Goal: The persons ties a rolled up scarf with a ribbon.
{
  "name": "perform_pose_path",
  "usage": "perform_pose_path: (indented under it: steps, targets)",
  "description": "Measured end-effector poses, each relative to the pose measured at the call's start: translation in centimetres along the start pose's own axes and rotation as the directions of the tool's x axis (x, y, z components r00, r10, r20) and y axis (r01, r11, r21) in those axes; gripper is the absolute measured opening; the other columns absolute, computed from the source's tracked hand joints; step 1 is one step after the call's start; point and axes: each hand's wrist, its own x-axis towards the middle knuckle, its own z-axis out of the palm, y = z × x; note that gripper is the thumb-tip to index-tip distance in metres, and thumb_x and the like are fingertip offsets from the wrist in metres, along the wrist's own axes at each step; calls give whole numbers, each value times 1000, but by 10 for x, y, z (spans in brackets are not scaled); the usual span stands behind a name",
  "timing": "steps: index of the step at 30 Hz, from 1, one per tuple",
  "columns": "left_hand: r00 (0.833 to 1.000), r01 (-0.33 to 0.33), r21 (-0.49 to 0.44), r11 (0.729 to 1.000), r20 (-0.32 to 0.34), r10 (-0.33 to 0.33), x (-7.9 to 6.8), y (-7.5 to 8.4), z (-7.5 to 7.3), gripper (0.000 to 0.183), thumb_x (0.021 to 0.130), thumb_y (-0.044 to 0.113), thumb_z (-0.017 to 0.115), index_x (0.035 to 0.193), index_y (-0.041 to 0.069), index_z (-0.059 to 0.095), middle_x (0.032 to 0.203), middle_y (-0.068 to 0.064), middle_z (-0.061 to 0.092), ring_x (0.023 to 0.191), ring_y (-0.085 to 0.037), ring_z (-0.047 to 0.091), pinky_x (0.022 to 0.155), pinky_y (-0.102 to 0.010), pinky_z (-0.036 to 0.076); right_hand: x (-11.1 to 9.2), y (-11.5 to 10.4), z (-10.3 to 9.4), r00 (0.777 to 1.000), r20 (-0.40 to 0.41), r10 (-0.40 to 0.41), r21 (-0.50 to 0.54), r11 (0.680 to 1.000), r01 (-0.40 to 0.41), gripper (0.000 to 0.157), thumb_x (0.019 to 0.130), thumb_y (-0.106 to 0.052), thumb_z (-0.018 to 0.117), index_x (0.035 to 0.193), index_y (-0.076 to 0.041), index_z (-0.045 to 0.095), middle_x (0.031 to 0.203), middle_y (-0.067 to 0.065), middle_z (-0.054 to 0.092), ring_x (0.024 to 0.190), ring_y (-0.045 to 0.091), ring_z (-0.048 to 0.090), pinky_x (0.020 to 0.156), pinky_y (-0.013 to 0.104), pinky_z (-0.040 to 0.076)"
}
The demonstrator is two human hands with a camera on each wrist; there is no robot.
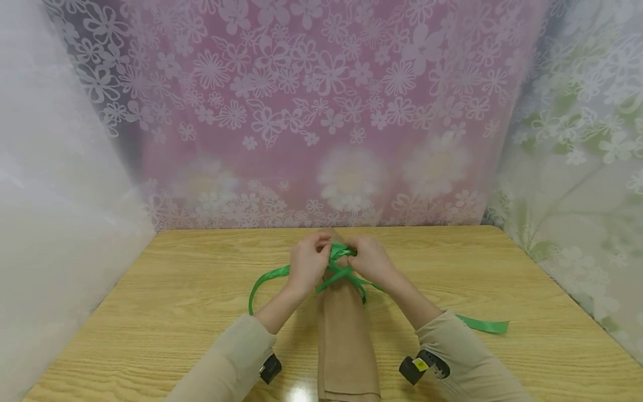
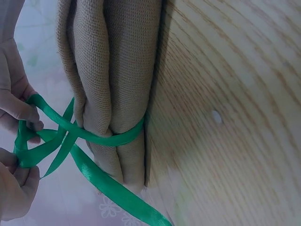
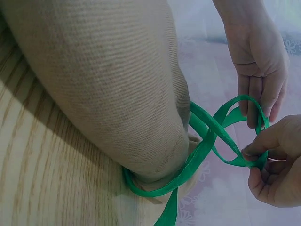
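A rolled tan cloth (image 1: 346, 340) lies lengthwise on the table, with a green ribbon (image 2: 110, 140) wrapped around it near its far end. The ribbon crosses over itself on top of the roll, with loops raised above the crossing. My left hand (image 1: 308, 263) pinches a ribbon loop between thumb and fingers, left of the crossing. On the opposite side my right hand (image 1: 372, 261) pinches another part of the ribbon, close to the left. Both hands are above the roll; in the right wrist view their fingertips nearly meet at the loops.
One ribbon tail (image 1: 484, 325) lies on the wooden table (image 1: 201, 245) to the right, passing behind the right forearm. Another length curves out beside the left forearm. Flowered curtains (image 1: 321, 111) hang behind the table and along its sides. Black straps with small devices are on both wrists.
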Motion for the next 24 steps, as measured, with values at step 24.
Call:
perform_pose_path:
  steps: [24]
  targets:
    - [997, -78, 42, 996, 27, 77, -1, 1, 0, 21, 85, -6, 58, 105, -9, 62, 92, -19, 68, 40, -4, 41, 37, -13, 29, -1, 16, 2, 996, 88, 14, 184, 982, -30, 30, 92, -1, 48, 118, 1, 62, 130, 16, 46, 119, 37, 41, 89, 46, 43]
